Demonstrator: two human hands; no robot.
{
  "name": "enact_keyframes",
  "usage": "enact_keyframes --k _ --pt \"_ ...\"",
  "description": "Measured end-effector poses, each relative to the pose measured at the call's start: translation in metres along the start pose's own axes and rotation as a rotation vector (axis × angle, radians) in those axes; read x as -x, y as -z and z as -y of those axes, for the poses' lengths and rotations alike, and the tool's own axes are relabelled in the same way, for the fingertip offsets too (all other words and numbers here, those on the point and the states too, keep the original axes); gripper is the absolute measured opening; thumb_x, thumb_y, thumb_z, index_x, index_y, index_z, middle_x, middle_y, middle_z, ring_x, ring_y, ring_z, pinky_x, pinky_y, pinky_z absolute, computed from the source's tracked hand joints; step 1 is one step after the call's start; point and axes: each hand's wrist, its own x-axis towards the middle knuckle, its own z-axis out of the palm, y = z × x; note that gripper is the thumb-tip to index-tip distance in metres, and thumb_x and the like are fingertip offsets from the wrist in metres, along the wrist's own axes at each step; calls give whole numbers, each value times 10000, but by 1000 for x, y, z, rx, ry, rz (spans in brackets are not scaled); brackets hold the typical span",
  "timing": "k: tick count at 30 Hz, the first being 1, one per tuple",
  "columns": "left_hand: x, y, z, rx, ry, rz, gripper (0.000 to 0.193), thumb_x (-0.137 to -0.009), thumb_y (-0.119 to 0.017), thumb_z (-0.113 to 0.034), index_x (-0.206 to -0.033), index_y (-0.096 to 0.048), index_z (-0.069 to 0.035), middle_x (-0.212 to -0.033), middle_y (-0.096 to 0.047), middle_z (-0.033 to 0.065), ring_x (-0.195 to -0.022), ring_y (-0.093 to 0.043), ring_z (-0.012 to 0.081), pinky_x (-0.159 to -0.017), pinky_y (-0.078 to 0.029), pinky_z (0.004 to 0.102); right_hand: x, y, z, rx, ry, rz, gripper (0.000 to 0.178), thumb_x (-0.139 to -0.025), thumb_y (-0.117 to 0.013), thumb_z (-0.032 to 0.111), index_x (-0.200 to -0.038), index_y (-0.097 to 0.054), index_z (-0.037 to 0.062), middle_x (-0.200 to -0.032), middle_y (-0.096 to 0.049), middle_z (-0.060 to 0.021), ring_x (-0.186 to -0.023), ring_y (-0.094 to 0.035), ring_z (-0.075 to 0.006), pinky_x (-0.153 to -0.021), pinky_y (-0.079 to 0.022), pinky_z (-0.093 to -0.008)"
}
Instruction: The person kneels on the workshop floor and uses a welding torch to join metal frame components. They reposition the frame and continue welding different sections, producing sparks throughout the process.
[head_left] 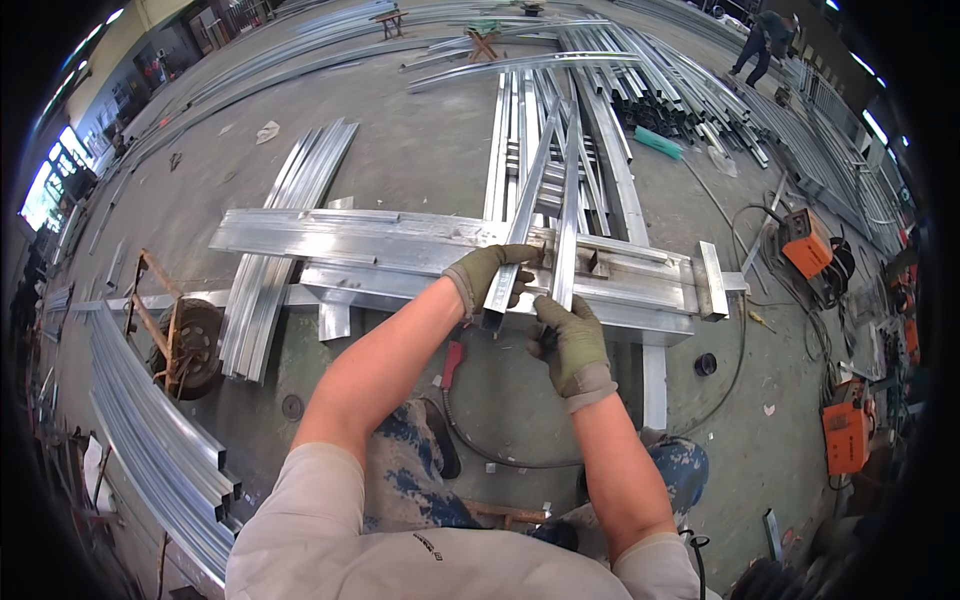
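Note:
My left hand [488, 276], in an olive work glove, is closed around the near end of a square metal tube [530, 205]. The open end of that tube points down toward me. My right hand [574, 350], gloved the same way, has its fingers curled at the near end of a second metal tube [567, 225]. Both tubes slope away from me, close together at their far ends and apart at my hands. Beneath them lies a wide metal beam [390, 240] running left to right. A red-handled cutting or welding tool [453, 365] with a hose lies on the floor below.
Bundled metal profiles [290, 230] lie to the left, more [160, 420] at lower left. Orange machines [806, 242] with cables stand on the right. A rusty wheeled frame [165, 330] is at left. Far right, another person [768, 45] bends over.

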Motion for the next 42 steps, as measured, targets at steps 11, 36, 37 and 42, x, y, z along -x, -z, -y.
enact_keyframes --k 11,36,37,42 --pt "-136 -102 9 329 -17 25 295 -1077 -603 -289 -1211 -636 -28 -977 -734 168 -745 -740 280 -631 -636 433 -98 106 80 135 61 -111 377 -907 -803 179 -1225 -627 81 -906 -665 -60 -658 -635 -190 -467 -442 -292" --pt "-22 -13 58 -441 -311 -359 551 -1005 -744 -249 -1459 -568 8 -1319 -672 106 -1199 -626 162 -1029 -518 294 -252 131 109 890 73 -2 407 -921 -700 279 -1200 -734 -15 -938 -750 -104 -807 -674 -161 -704 -551 -308" --pt "-24 -18 59 -434 -348 -318 546 -1009 -740 -243 -1462 -565 6 -1319 -669 103 -1198 -624 161 -1025 -521 293 -235 139 104 837 58 -12 405 -918 -704 279 -1194 -735 -16 -933 -742 -93 -809 -672 -157 -709 -551 -309" --pt "-29 -21 88 -561 -455 -222 523 -1014 -731 -234 -1455 -574 -2 -1273 -685 90 -1149 -640 145 -984 -542 296 -165 157 84 759 33 25 380 -917 -735 281 -1163 -747 -8 -922 -723 -52 -801 -664 -137 -708 -541 -296"
